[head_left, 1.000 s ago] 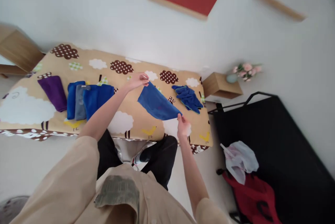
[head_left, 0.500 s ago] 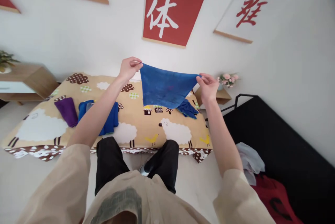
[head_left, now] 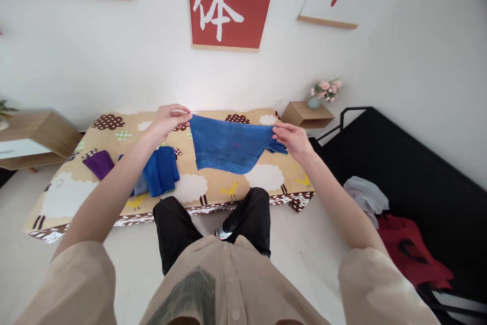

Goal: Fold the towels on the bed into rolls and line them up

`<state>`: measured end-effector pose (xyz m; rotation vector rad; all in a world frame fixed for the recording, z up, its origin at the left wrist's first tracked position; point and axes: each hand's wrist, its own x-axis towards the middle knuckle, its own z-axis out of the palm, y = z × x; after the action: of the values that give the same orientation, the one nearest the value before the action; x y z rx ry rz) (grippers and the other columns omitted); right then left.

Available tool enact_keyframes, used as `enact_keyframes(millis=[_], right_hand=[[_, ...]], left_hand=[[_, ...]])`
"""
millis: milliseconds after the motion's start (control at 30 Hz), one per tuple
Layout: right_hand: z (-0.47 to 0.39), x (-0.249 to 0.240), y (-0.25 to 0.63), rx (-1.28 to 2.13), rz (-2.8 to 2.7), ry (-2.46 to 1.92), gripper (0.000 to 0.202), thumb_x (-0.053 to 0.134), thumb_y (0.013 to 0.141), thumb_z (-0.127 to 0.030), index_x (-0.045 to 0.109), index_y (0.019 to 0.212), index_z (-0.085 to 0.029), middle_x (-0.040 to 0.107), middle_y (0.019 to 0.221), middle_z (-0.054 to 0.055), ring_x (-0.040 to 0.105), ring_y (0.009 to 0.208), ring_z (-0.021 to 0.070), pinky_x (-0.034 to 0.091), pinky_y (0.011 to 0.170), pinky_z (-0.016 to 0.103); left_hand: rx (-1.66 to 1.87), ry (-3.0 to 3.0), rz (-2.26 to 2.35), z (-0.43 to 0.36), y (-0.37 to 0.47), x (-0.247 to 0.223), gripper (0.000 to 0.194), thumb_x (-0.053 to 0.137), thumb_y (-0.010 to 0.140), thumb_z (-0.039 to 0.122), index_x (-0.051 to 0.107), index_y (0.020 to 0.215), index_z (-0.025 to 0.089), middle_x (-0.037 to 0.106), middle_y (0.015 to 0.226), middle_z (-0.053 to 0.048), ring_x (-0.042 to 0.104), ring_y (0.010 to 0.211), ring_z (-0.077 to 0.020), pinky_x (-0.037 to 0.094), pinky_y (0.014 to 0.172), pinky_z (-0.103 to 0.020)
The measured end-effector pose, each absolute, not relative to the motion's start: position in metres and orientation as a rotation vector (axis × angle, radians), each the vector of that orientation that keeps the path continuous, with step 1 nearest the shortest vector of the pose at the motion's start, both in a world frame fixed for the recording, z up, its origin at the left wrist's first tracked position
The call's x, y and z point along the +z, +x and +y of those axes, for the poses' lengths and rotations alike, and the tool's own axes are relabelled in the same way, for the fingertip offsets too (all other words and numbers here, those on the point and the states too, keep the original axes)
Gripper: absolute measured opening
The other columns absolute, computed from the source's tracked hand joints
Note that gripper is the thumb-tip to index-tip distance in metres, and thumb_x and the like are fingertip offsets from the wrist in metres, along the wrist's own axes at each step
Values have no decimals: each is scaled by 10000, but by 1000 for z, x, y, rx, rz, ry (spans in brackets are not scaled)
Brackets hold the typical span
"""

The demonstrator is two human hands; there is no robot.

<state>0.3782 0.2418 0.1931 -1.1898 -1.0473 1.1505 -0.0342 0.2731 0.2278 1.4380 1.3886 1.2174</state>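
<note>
A blue cloth (head_left: 231, 145) hangs stretched out in the air over the bed, its lower edge loose. My left hand (head_left: 173, 118) pinches its upper left corner, and my right hand (head_left: 291, 137) pinches the upper right corner. Below and left of it, folded blue cloths (head_left: 162, 170) lie on the patterned bedspread (head_left: 218, 203), partly behind my left forearm. A purple cloth (head_left: 99, 164) is farther left. Another blue cloth (head_left: 277, 147) lies crumpled beyond my right hand and is partly hidden by it.
A wooden bedside stand (head_left: 306, 114) with a vase of pink flowers (head_left: 325, 91) is at the back right. Another cabinet (head_left: 41, 135) stands at the left. A black surface (head_left: 403, 173) and red fabric (head_left: 411, 249) are on the right.
Both hands and the stretched blue cloth have come down lower over the bed. The camera view has shifted, and more of the bedside stand shows.
</note>
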Motion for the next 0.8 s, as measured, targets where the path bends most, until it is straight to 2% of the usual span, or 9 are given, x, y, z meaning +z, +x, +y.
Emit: enact_keyframes(millis=[133,300,467,567,733,800], right_hand=[[231,160,369,1315,-947,-1292,364,1006,623,-219,797,914,-155,779,775,42,741,670,128,622,627,187],[260,104,351,1421,-903,-1421,251,946,677,-116,797,878,-135,795,826,70,760,714,148,645,675,205],[325,49,322,1412,-890,-1461,230,923,683,-85,768,845,-135,787,834,74,753,711,156,669,768,269],[374,26,306,1318,-919,-1437,270,940,679,-152,736,857,-148,770,811,59,750,707,163,668,807,310],[432,-2,299,1026,-1125,-1238,464,915,692,-445,709,1013,-181,769,884,52,764,814,209,650,871,393],[436,-18,303,925,-1211,-1157,472,872,721,-501,701,1033,-192,765,912,59,759,850,215,637,884,395]], left_hand=[[1082,1269,1373,256,-49,183,452,958,637,413,718,929,165,749,832,-64,748,790,-202,554,678,-266],[990,1082,1347,266,-64,110,584,1014,506,456,730,909,142,765,819,-82,760,795,-211,598,733,-293],[1010,940,1457,317,-70,55,480,1005,546,349,717,858,126,752,766,-85,753,754,-194,607,790,-313],[1044,973,1513,362,-71,42,396,961,629,317,705,867,133,755,785,-91,756,761,-205,613,814,-343],[1275,1253,1547,413,-78,31,318,831,756,304,711,1001,142,768,894,-85,768,794,-217,619,859,-375],[1359,1376,1559,410,-82,17,324,786,791,301,718,1075,160,774,945,-75,773,845,-216,614,894,-370]])
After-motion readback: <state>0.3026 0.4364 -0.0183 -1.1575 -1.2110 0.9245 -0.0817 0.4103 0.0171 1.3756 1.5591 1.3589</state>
